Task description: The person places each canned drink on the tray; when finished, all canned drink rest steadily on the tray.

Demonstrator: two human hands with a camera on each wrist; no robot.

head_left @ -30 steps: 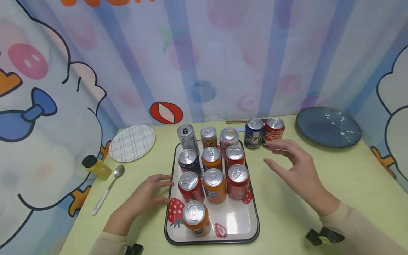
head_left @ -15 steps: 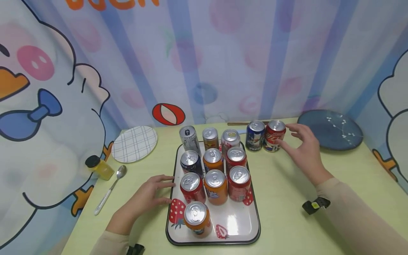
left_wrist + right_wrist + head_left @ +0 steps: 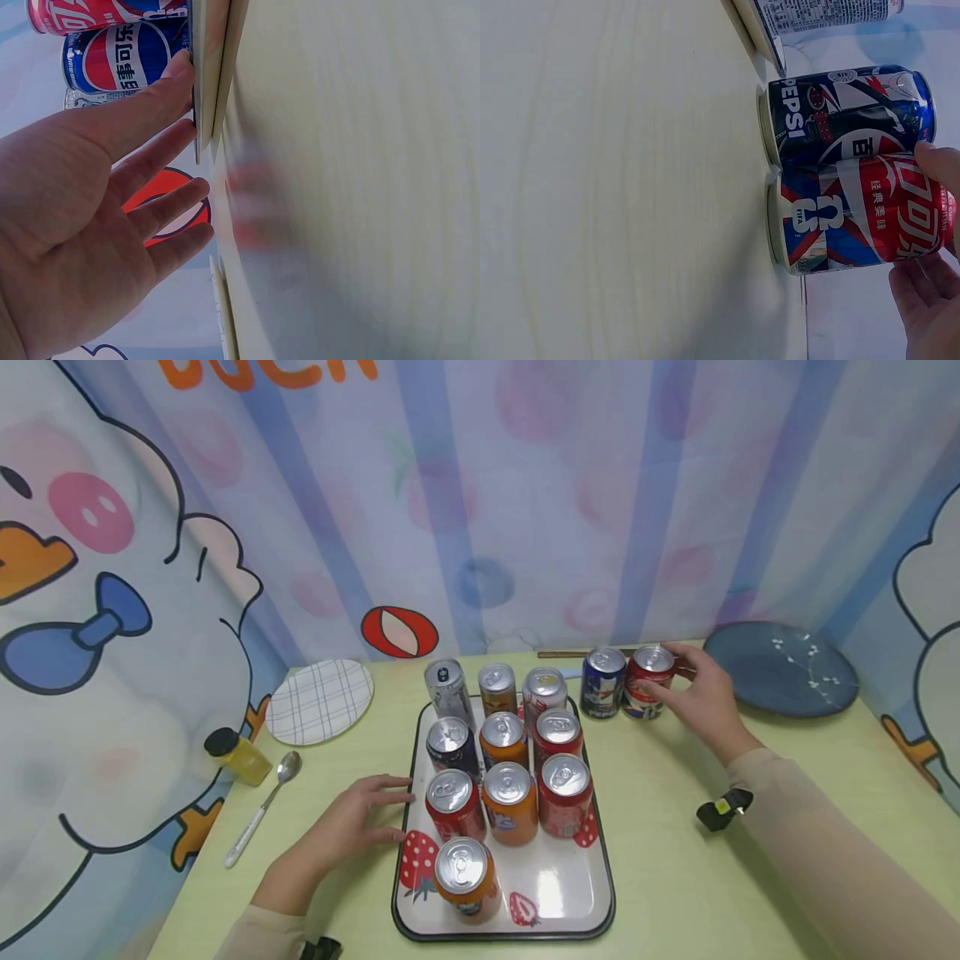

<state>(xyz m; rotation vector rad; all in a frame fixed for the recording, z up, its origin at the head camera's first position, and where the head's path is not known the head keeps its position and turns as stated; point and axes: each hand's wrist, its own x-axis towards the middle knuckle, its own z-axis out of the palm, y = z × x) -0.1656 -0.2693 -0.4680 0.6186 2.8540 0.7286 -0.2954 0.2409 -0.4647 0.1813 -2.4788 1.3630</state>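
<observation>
My right hand point(image 3: 703, 700) holds the upper part of a red cola can point(image 3: 649, 683), thumb on the near side and fingers behind it. The can stands upright on the table, beside a blue Pepsi can point(image 3: 602, 685), as the right wrist view also shows. My left hand point(image 3: 347, 817) is at the left edge of a strawberry-patterned tray point(image 3: 562, 889), fingers spread; in the left wrist view its thumb and fingertips are right at the rim. On the tray stand several drink cans in rows, with one orange can point(image 3: 467, 885) alone at the front left.
Left of the tray lie a checked plate point(image 3: 320, 702), a spoon point(image 3: 262, 810) and a yellow jar point(image 3: 243, 760) with a black lid. A dark blue plate point(image 3: 780, 668) is at the back right. Chopsticks point(image 3: 558, 654) lie behind the cans, near the curtain.
My right hand has moved forward to the red cola can and its fingers have closed round it. The left hand has stayed at the tray's edge.
</observation>
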